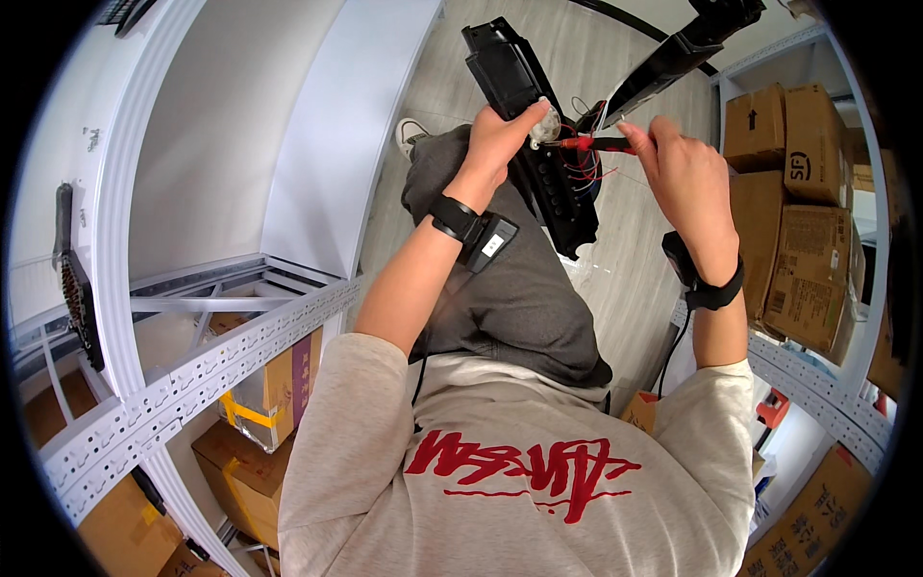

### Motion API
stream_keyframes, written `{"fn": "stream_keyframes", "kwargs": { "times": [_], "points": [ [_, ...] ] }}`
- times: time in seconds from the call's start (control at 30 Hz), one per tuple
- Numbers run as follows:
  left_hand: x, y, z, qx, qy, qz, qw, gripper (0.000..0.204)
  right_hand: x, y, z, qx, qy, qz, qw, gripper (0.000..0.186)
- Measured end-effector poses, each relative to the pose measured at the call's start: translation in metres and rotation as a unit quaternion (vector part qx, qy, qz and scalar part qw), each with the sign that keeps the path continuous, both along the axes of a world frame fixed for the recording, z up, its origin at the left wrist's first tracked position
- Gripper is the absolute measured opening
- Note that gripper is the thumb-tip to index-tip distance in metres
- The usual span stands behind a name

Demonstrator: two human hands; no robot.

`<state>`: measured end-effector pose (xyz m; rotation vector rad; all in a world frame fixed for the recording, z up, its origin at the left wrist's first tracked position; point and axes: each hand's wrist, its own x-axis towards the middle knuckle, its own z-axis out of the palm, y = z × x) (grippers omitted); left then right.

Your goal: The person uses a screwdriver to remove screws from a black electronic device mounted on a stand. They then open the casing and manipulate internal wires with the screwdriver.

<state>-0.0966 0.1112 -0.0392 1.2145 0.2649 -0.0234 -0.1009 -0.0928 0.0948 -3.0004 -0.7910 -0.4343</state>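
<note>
Nearest the lens is the person's pale sweatshirt (519, 481) with red lettering, grey trousers (519, 288) below it; both forearms reach forward, each with a black wrist strap. Left hand (495, 135) is clamped around a long black device (524, 106) held over the lap, above the floor, fingers wrapped on its casing near a small clear dome; right hand (687, 168) is pinched shut on a red-and-black probe (596, 144) whose tip points into a tangle of thin red wires (582, 163) at the device's open side; I judge the casing stiff and fairly weighty, best gripped around its solid middle, while the wires look thin and easily snagged, so fingers should keep off them; the slim probe seems light and needs only a fingertip hold; white metal shelving (240, 337) crowds the left side, cardboard boxes (798, 212) are stacked on racks to the right, and a dark slanted bar (673, 58) hangs just beyond the right hand, leaving little elbow room
</note>
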Motion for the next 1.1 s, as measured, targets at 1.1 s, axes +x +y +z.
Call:
{"fn": "stream_keyframes", "kwargs": {
  "times": [1.1],
  "points": [
    [0.0, 0.001, 0.0, -0.022, 0.018, -0.003, 1.0, 0.028, -0.003, 0.015, 0.0, 0.287, 0.019, 0.229, 0.93, 0.017]
  ]
}}
